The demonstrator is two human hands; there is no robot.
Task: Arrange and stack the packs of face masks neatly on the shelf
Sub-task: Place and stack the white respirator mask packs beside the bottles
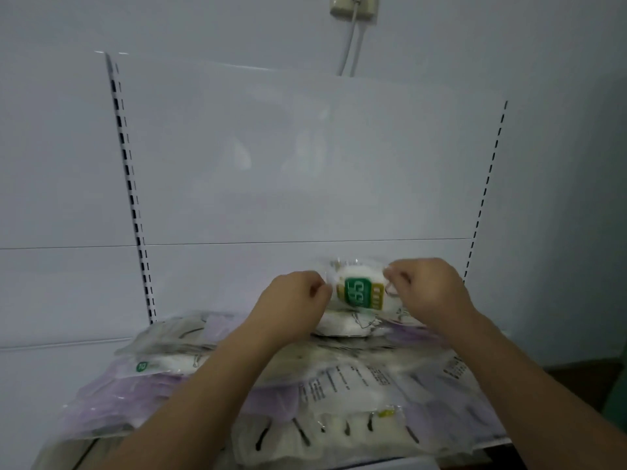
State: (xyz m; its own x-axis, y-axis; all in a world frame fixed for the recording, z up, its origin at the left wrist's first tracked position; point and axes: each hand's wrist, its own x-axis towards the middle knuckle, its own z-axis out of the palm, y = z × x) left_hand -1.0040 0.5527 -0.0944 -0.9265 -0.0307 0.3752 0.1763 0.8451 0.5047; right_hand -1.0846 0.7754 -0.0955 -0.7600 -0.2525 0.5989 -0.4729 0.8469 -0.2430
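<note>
A white back panel (305,157) with slotted uprights fills the upper and middle frame, with a wall socket and cord (353,15) at the top centre. Below it, across the lower half, the shelf (488,443) is covered by a loose spread of mask packs (356,385) in clear and pale purple wrap, overlapping at odd angles.

At centre frame, a single pack with a green label (361,290) is held up on edge just above another white pack (342,325) lying flat near the back panel. Its long axis runs left to right across the frame, between the two hands. The left hand (293,300) pinches its left edge with curled fingers; the right hand (429,290) pinches its right edge the same way. Both sit equally close to it.

The flat pack lies directly below and slightly nearer the viewer, so lowering the held pack flat on top looks like the next step.
</note>
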